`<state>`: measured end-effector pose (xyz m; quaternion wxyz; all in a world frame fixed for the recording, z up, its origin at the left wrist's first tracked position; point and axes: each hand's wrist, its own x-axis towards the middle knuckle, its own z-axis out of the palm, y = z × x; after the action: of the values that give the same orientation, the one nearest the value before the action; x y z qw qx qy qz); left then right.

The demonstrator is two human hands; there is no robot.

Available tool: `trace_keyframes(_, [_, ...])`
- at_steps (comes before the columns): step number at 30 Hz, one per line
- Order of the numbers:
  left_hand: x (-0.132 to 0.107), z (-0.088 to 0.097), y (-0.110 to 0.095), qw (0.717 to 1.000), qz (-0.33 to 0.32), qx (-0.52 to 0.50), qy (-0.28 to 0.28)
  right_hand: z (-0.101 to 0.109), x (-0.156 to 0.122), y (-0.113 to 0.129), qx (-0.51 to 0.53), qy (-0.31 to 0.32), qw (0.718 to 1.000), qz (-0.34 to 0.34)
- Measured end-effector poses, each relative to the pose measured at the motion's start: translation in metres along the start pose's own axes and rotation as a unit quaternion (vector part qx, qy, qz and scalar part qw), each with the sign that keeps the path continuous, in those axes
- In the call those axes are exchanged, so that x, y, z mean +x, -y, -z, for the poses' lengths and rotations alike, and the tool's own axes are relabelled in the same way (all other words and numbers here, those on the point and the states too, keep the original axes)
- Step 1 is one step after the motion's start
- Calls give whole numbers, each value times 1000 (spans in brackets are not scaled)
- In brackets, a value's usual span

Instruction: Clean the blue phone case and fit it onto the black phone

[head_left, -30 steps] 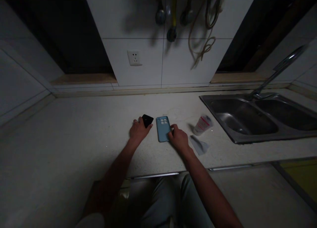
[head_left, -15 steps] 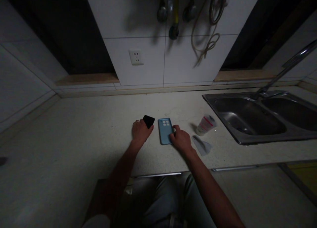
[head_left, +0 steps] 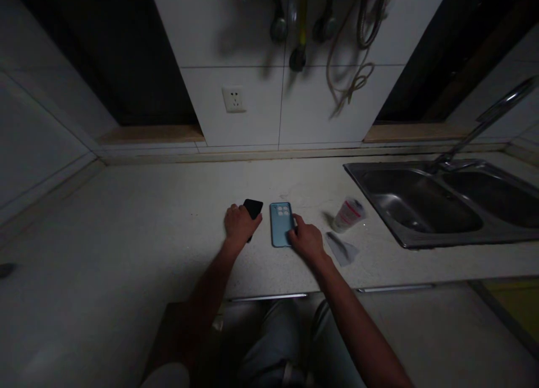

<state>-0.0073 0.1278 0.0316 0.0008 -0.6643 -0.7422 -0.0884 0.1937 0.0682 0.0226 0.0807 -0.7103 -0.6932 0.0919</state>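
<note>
Though dim, blue phone (head_left: 281,225) probably lenses-forward

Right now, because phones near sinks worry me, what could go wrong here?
The blue case, touched by your right hand, might slide toward the sink if pushed, and could get wet. The cup looks tipped over, so that hand could knock it rolling. The light is dim, so the black phone, partly covered by your left hand, may be hard to see if it slips.
</note>
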Motion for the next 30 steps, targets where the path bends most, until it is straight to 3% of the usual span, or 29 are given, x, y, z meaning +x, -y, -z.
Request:
trace_keyframes(9, [-3, 6, 10, 999, 30, -37, 24, -1, -10, -3, 38, -21, 999, 18])
trace_keyframes(20, [4, 2, 22, 997, 11, -73, 30, -12, -24, -20, 226, -81, 968, 76])
trace_keyframes(25, [9, -3, 25, 986, 10, -157, -60, -19, -26, -24, 319, -119, 938, 64])
trace_keyframes(30, [0, 4, 14, 938, -115, -260, -198, -12, -47, -30, 414, -202, 884, 82])
